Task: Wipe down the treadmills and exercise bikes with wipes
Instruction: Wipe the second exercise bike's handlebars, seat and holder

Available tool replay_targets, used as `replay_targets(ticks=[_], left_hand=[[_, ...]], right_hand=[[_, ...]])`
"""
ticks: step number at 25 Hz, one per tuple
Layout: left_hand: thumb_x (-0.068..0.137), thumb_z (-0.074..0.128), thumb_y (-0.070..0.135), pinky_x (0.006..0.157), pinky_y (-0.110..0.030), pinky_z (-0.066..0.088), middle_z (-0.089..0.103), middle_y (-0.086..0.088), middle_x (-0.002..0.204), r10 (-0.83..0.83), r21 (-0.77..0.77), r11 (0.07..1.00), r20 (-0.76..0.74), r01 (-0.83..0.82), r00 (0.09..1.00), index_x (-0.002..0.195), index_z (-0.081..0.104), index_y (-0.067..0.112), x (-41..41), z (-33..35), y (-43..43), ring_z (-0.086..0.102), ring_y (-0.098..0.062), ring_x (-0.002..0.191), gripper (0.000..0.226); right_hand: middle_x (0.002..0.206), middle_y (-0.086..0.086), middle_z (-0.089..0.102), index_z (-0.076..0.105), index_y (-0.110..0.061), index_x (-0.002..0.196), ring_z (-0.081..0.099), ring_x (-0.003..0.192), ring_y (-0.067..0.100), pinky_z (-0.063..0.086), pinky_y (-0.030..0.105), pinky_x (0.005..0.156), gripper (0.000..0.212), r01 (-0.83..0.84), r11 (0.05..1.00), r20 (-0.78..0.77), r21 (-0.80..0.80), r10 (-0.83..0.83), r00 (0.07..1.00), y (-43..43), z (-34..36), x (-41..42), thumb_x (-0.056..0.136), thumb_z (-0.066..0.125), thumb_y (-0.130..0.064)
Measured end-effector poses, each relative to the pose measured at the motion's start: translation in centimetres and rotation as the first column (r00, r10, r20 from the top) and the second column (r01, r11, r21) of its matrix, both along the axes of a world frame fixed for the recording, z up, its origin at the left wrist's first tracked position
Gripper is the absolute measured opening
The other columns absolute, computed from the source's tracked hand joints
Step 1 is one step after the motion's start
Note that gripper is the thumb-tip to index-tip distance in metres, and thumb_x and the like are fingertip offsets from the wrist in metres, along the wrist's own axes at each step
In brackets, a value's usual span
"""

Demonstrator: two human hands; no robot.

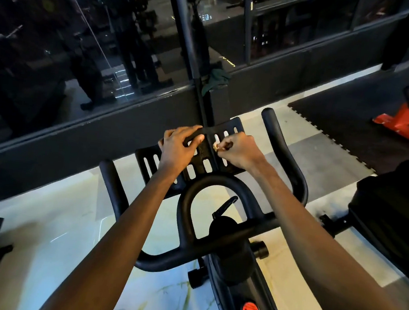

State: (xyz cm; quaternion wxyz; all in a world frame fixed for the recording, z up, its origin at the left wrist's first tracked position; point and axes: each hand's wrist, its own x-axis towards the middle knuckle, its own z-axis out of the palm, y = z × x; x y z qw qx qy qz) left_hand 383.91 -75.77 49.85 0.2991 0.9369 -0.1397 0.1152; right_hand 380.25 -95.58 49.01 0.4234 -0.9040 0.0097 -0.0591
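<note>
You are steadying the slotted tray [148, 160] of the exercise bike [237, 270] with your left hand [177, 144], its fingers curling over the far edge. Your right hand [240, 151] is closed tight and is pinching a small pale wad, probably the wipe [216, 146], against the tray's middle rib. Try opening the wad wider and drawing it along each slot, pressing gently.

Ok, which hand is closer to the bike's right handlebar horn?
Right. The right hand pinches a small pale wipe on the slotted tray beside that horn; the left hand grips the tray's top edge, farther left.
</note>
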Motion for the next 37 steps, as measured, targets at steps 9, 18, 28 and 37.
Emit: replay_targets(ticks=[9,18,28,37], left_hand=[[0.098,0.059,0.047,0.111,-0.059,0.035,0.067,0.007,0.128,-0.100,0.023,0.995,-0.079,0.102,0.992,0.136,0.059,0.038,1.1,1.2,-0.1,0.056,-0.019,0.124,0.039],[0.100,0.056,0.046,0.112,-0.057,0.027,0.064,0.005,0.125,-0.111,0.059,0.992,-0.079,0.116,0.991,0.140,0.056,0.037,0.5,1.6,-0.1,0.042,-0.023,0.130,0.041],[0.100,0.053,0.049,0.110,-0.054,0.027,0.063,0.005,0.125,-0.117,0.102,0.987,-0.066,0.123,0.991,0.144,0.052,0.039,0.6,1.2,0.0,0.041,-0.023,0.129,0.045],[0.098,0.057,0.051,0.110,-0.055,0.029,0.056,-0.002,0.136,-0.244,0.215,0.939,-0.131,0.267,0.961,0.153,0.036,0.041,1.4,1.7,1.6,0.041,-0.031,0.132,0.060]], right_hand=[[0.091,-0.008,0.074,0.079,-0.020,0.094,0.068,0.087,0.005,0.050,0.017,0.076,0.011,-0.199,0.977,-0.124,-0.075,0.189,0.974,-1.7,-1.5,-1.9,0.083,0.079,-0.019],[0.092,0.002,0.069,0.075,-0.018,0.092,0.066,0.083,0.020,0.052,0.032,0.075,0.008,0.014,0.960,0.246,-0.279,0.057,0.968,-0.8,1.9,0.9,0.090,0.070,-0.024],[0.106,0.013,0.063,0.075,-0.007,0.102,0.057,0.106,0.031,0.054,0.041,0.086,0.023,0.025,0.841,0.226,-0.540,0.116,0.967,-0.5,2.5,1.9,0.091,0.055,-0.002],[0.106,0.022,0.063,0.067,0.002,0.109,0.063,0.101,0.037,0.054,0.042,0.087,0.028,0.012,0.775,0.001,-0.632,-0.015,1.000,-0.1,2.1,-0.7,0.098,0.062,-0.023]])
